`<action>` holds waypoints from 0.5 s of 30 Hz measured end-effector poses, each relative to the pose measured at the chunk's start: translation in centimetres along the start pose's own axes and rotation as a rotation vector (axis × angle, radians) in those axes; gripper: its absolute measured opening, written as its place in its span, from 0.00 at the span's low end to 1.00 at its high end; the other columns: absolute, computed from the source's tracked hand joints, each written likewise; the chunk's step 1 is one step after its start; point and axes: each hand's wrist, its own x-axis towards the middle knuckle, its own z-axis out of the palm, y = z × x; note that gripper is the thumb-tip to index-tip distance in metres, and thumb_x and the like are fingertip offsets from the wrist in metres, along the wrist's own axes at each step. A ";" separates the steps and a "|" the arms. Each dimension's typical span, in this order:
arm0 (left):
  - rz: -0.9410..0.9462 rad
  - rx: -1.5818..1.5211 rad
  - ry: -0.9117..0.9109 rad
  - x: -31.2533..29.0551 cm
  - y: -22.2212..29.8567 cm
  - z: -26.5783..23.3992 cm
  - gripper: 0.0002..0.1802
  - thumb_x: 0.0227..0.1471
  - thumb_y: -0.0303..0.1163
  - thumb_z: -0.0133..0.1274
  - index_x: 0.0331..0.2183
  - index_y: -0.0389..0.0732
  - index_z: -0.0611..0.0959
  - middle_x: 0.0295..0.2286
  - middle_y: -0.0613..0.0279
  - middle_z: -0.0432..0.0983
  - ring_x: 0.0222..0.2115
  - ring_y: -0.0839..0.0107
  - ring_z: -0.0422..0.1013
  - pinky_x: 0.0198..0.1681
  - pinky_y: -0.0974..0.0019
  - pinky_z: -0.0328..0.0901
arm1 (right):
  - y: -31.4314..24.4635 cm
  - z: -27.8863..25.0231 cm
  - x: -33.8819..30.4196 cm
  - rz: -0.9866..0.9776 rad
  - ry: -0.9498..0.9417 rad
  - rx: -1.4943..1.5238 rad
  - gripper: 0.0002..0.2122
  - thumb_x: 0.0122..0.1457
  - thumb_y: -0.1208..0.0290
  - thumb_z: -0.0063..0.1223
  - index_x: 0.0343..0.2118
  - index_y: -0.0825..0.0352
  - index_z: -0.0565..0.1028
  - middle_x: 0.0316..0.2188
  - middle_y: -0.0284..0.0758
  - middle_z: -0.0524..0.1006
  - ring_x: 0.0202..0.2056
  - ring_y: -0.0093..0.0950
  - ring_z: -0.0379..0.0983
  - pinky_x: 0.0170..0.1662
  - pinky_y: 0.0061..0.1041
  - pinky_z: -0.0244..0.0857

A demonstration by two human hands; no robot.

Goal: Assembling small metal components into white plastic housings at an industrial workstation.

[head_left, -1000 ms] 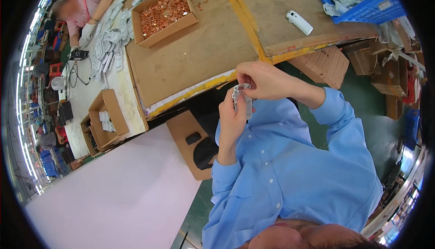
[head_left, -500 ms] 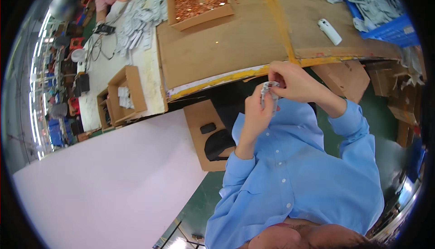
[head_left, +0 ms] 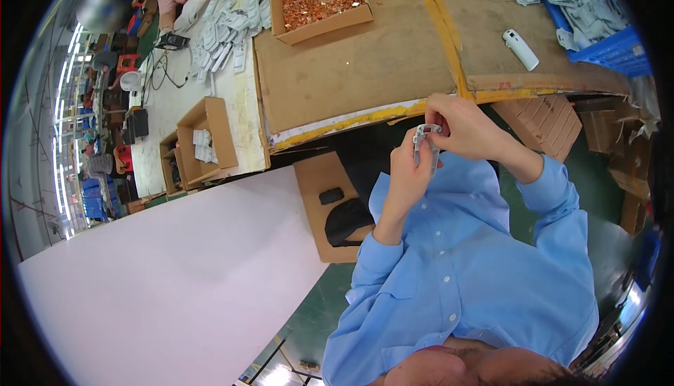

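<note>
A small white plastic housing is gripped in my left hand, in front of my body near the table's front edge. My right hand has its fingers bent and pinched at the housing's upper end. Whether a small part sits between those fingertips is hidden. Farther back on the cardboard-covered tabletop stands a cardboard box of small copper-coloured pieces. One long white housing lies alone to the right of the yellow tape strip.
A blue basket heaped with white housings stands at the back right. Another person's gloved hand is at the far left beside piled white housings. An open carton and a large white board are on the left.
The whole view has shifted slightly, so the table and boxes appear a little farther right. Both hands stay together on the white housing, with only slight finger movement.
</note>
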 end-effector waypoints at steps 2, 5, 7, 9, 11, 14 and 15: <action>0.043 0.002 0.013 0.1 0.5 -0.2 0.12 0.59 0.30 0.45 0.42 0.34 0.74 0.22 0.58 0.77 0.26 0.69 0.77 0.28 0.70 0.69 | 0.3 -0.1 0.4 0.014 0.026 0.034 0.09 0.46 0.76 0.59 0.27 0.70 0.69 0.23 0.38 0.71 0.25 0.32 0.70 0.29 0.28 0.64; 0.043 0.124 -0.035 0.4 -1.2 -2.4 0.11 0.58 0.30 0.48 0.41 0.34 0.75 0.21 0.58 0.76 0.25 0.71 0.75 0.28 0.70 0.67 | 0.7 -0.6 1.2 0.083 0.053 0.139 0.10 0.48 0.74 0.60 0.28 0.70 0.70 0.24 0.37 0.72 0.27 0.31 0.71 0.31 0.28 0.66; -0.054 0.186 0.039 1.3 -1.5 -4.5 0.12 0.56 0.33 0.52 0.36 0.33 0.78 0.21 0.60 0.76 0.23 0.79 0.70 0.26 0.71 0.65 | 0.9 -1.4 1.7 0.093 0.001 0.179 0.10 0.50 0.73 0.61 0.32 0.70 0.72 0.26 0.32 0.73 0.29 0.22 0.71 0.34 0.23 0.66; 0.030 0.251 0.225 2.9 -2.1 -8.1 0.12 0.56 0.33 0.54 0.38 0.35 0.80 0.28 0.62 0.78 0.30 0.78 0.71 0.33 0.71 0.66 | 1.7 -2.2 1.7 0.084 0.070 0.208 0.10 0.51 0.73 0.60 0.34 0.70 0.73 0.28 0.33 0.74 0.31 0.22 0.71 0.35 0.23 0.66; 0.011 0.185 0.451 5.8 -0.5 -12.7 0.13 0.56 0.36 0.55 0.38 0.35 0.79 0.31 0.61 0.78 0.33 0.76 0.71 0.38 0.69 0.66 | 4.1 -3.5 1.3 0.076 0.249 0.185 0.13 0.53 0.67 0.61 0.37 0.70 0.74 0.30 0.37 0.76 0.32 0.26 0.73 0.36 0.25 0.68; 0.052 0.183 0.721 12.2 1.4 -21.8 0.12 0.55 0.40 0.57 0.28 0.44 0.74 0.20 0.72 0.67 0.17 0.85 0.59 0.18 0.78 0.52 | 8.9 -7.0 0.0 0.219 0.576 -0.247 0.16 0.53 0.68 0.59 0.43 0.69 0.73 0.36 0.40 0.75 0.39 0.35 0.72 0.44 0.31 0.66; 0.085 0.043 0.836 14.5 2.4 -24.0 0.13 0.54 0.39 0.58 0.27 0.44 0.72 0.19 0.71 0.67 0.16 0.84 0.60 0.18 0.78 0.54 | 10.2 -8.4 -0.5 0.194 0.667 -0.495 0.18 0.53 0.69 0.58 0.46 0.68 0.72 0.40 0.41 0.74 0.43 0.39 0.71 0.47 0.34 0.65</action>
